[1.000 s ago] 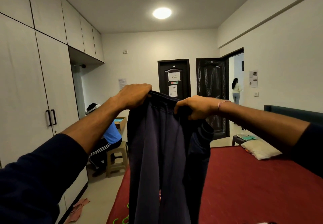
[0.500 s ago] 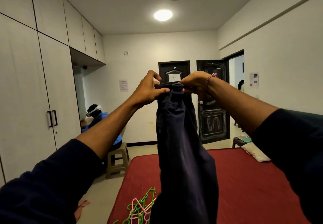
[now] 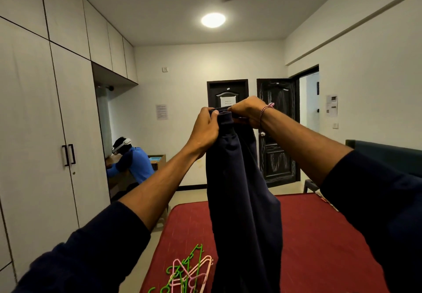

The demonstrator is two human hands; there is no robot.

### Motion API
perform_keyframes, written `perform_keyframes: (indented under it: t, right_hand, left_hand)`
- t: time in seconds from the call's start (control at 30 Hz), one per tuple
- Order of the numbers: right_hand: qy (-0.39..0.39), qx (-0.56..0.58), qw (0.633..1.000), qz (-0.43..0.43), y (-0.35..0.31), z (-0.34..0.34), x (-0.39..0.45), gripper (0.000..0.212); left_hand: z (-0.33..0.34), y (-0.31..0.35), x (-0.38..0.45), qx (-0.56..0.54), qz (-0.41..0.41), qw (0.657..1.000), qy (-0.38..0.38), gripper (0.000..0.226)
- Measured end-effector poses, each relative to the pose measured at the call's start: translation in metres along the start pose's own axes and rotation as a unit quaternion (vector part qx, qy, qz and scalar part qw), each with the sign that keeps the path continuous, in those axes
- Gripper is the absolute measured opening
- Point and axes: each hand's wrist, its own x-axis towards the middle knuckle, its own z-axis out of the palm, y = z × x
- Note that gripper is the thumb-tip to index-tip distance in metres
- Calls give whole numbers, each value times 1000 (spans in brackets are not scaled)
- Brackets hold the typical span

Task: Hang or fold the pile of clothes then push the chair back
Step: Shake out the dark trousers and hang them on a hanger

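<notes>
A dark navy garment (image 3: 242,201) hangs straight down in front of me, held up at its top edge over the red bed (image 3: 319,235). My left hand (image 3: 204,130) grips the top edge on the left. My right hand (image 3: 247,111), with a thread band at the wrist, pinches the same edge right beside it, so both hands are close together. The lower part of the garment runs out of view at the bottom. Several green and pink plastic hangers (image 3: 187,272) lie on the bed, bottom centre.
A white wardrobe (image 3: 45,132) lines the left wall. A person in a blue top (image 3: 134,162) sits at a desk past it. Two dark doors (image 3: 277,130) stand at the far wall, one open. A dark headboard (image 3: 388,153) is at the right.
My hands came together from shoulder width, bringing the two sides of the garment's top edge against each other, so it now hangs narrow. The view tilted down slightly, showing the hangers.
</notes>
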Motion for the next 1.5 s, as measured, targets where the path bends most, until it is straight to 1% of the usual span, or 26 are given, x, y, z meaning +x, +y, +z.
perform_keyframes:
  t: [0.1, 0.17, 0.2, 0.27, 0.3, 0.33, 0.4, 0.47, 0.57, 0.63, 0.67, 0.73, 0.77, 0.8, 0.83, 0.87, 0.9, 0.97, 1.03, 1.07, 1.13, 1.23, 1.3, 1.33, 1.4, 1.5]
  right_hand:
    - [-7, 16, 1000, 9, 3, -6, 4, 15]
    - [-24, -1, 999, 28, 4, -13, 5, 7]
    - [-27, -11, 999, 39, 6, -16, 6, 8]
    - [-28, -9, 998, 54, 10, -20, 8, 13]
    - [-26, -8, 998, 55, 12, -21, 9, 11]
    - [-23, -13, 998, 49, 14, -22, 11, 5]
    - [-9, -29, 999, 31, 19, -21, 19, 13]
    - [-7, -32, 999, 31, 22, -20, 23, 17]
    - [-16, 8, 999, 26, 23, -21, 22, 8]
    - [-30, 36, 999, 17, 23, -29, 13, 9]
    - [-50, 31, 998, 6, 24, -35, 9, 13]
    - [-103, -45, 993, -23, 26, -51, 5, 39]
    - [-126, -132, 982, -50, 29, -61, 4, 53]
    - [-141, -236, 957, -90, 32, -71, 3, 62]
    - [-147, -330, 923, -135, 34, -80, 3, 66]
    - [-147, -393, 889, -183, 37, -89, 5, 64]
    - [-145, -422, 868, -217, 39, -96, 7, 56]
    - [-140, -429, 854, -257, 43, -105, 10, 44]
    - [-109, -442, 844, -284, 46, -106, 14, 46]
    - [-101, -432, 848, -291, 47, -105, 14, 44]
    - [-108, -366, 876, -294, 48, -102, 13, 40]
    - [-112, -216, 922, -300, 51, -98, 11, 54]
    - [-111, -164, 936, -292, 53, -93, 10, 63]
    - [-114, -155, 939, -286, 54, -89, 10, 65]
    - [-113, -135, 943, -283, 53, -81, 10, 64]
    - [-94, -131, 937, -309, 49, -65, 9, 53]
  left_hand:
    - [-1, -7, 0, 44, 4, 998, 44, 27]
    - [-4, -9, 1, 61, 7, 996, 65, 26]
    - [-4, -10, 0, 61, 10, 996, 65, 25]
    - [-1, -8, -6, 43, 18, 998, 40, 27]
    - [2, -5, -11, 34, 23, 999, 18, 32]
    - [5, -5, -15, 35, 29, 999, -3, 40]
    - [10, -5, -24, 71, 50, 996, -33, 61]
    - [13, -8, -25, 109, 75, 990, -45, 70]
    - [10, -11, -17, 97, 70, 992, -36, 48]
    - [3, -9, -11, 71, 52, 995, -40, 36]
    - [-2, -10, -7, 57, 43, 996, -46, 33]
    - [-16, -12, -1, 22, 21, 996, -79, 32]
    - [-25, -12, 2, 0, 13, 995, -103, 32]
    - [-35, -13, 6, -21, 9, 992, -128, 33]
    - [-45, -13, 8, -36, 7, 987, -154, 33]
    - [-53, -13, 10, -42, 6, 983, -179, 34]
    - [-61, -12, 11, -40, 4, 979, -202, 35]
    - [-69, -10, 12, -28, 3, 972, -233, 36]
    - [-69, -6, 13, -31, 8, 970, -241, 35]
    - [-69, -5, 13, -39, 8, 970, -238, 35]
    - [-72, -3, 16, -48, 9, 972, -228, 32]
    - [-83, -4, 21, -32, 3, 973, -228, 26]
    - [-87, -4, 21, -5, -8, 977, -214, 25]
    - [-87, -4, 21, 27, -8, 979, -199, 25]
    - [-86, -1, 23, 144, -3, 975, -166, 31]
    - [-78, 8, 20, 326, 54, 936, -120, 67]
